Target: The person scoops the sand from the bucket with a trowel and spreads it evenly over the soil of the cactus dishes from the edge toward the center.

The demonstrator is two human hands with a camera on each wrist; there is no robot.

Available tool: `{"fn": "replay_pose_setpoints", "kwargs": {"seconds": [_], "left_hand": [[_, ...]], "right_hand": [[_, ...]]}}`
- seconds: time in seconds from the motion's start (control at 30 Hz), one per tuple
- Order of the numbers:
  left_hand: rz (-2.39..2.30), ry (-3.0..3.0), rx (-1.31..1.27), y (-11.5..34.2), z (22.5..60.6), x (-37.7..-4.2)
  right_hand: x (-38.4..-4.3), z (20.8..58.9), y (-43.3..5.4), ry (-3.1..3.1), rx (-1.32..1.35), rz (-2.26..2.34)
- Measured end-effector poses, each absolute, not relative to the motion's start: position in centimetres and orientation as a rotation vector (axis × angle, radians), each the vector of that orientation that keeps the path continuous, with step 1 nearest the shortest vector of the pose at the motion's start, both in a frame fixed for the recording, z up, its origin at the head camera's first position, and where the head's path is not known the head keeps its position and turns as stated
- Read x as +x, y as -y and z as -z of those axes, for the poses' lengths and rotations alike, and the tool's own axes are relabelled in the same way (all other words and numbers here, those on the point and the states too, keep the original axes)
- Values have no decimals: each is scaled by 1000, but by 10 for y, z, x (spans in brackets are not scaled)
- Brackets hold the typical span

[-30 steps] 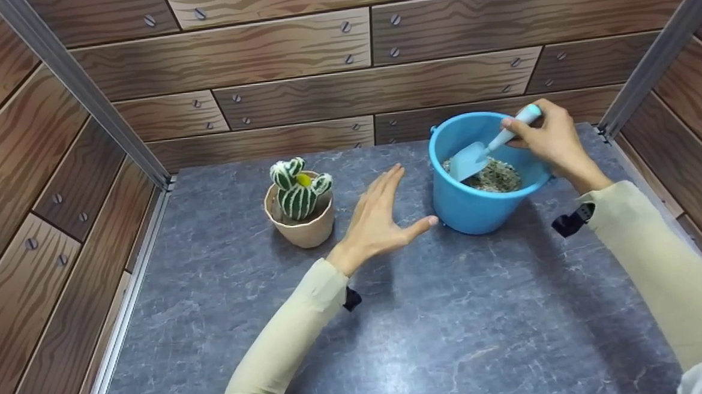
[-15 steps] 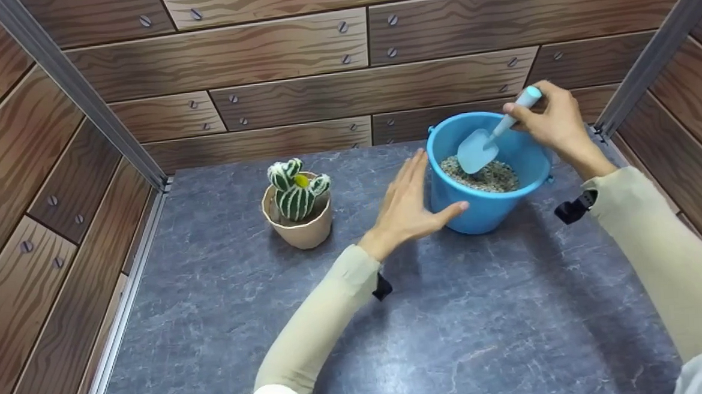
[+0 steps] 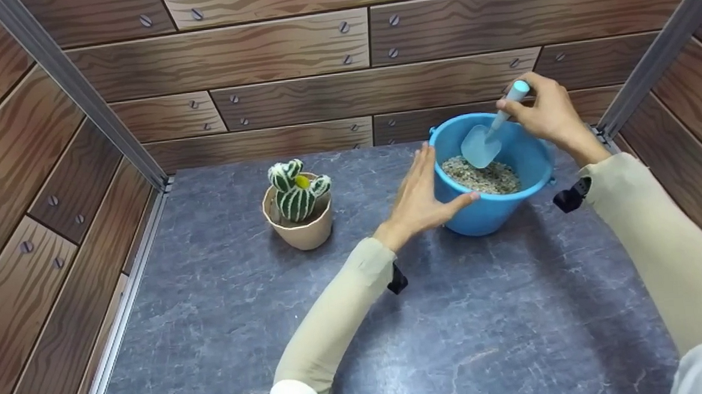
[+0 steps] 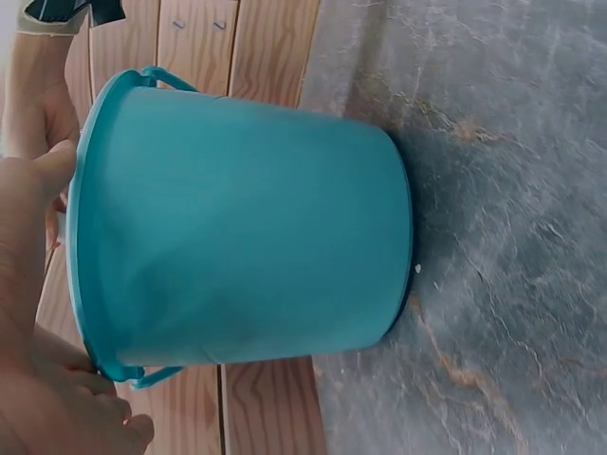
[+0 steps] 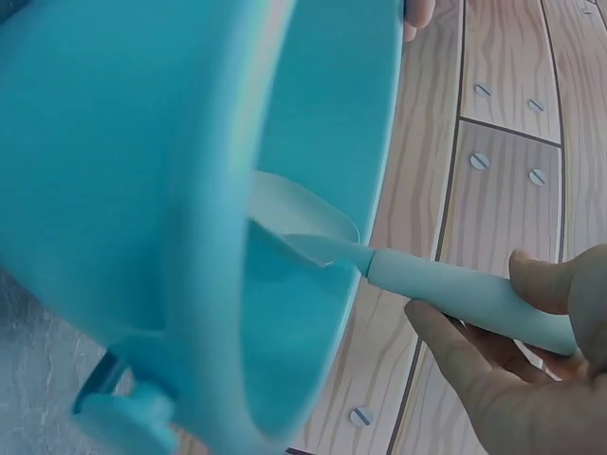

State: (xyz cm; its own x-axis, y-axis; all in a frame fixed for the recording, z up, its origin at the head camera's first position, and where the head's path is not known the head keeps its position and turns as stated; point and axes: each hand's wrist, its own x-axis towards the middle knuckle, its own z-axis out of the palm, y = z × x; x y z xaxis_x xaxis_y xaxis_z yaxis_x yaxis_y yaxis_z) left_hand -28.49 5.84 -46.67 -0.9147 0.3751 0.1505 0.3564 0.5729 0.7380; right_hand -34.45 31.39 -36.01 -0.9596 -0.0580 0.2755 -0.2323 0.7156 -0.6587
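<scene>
A light-blue hand trowel [image 3: 482, 147] points blade-down inside a blue bucket [image 3: 478, 214]. My right hand [image 3: 547, 108] grips its pale handle [image 5: 465, 299] from the right, thumb against fingers. The blade's tip is at a layer of grainy grey-brown soil [image 3: 476, 178] in the bucket. On the bucket's left side, my left hand [image 3: 420, 196] rests against the rim with fingers extended and thumb spread along the near edge. In the left wrist view the bucket's wall [image 4: 256, 227] fills the middle, its base on the table.
A cactus [image 3: 296, 201] in a beige pot [image 3: 305, 232] stands left of the bucket on the dark marbled tabletop [image 3: 212, 300]. Wood-patterned panels [image 3: 298, 97] rise behind and at both sides, with metal posts [image 3: 75, 97] at the corners.
My left hand has moved right, from between pot and bucket to the bucket's rim. My right hand has risen slightly, and the trowel stands more upright over the soil.
</scene>
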Motion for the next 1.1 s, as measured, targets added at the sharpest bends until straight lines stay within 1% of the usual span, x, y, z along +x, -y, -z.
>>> {"fn": "replay_pose_setpoints", "kwargs": {"seconds": [0.33, 0.67, 1.1], "left_hand": [[-1305, -2776, 587, -60, 466, -290], [-1404, -2677, 525, -63, 462, -291], [-1370, -2707, 536, -63, 461, -291]], "right_hand": [[-356, 356, -305, 2700, 333, -1047], [-362, 366, -308, 2783, 210, -1004], [-370, 368, -308, 2854, 191, -1105]]}}
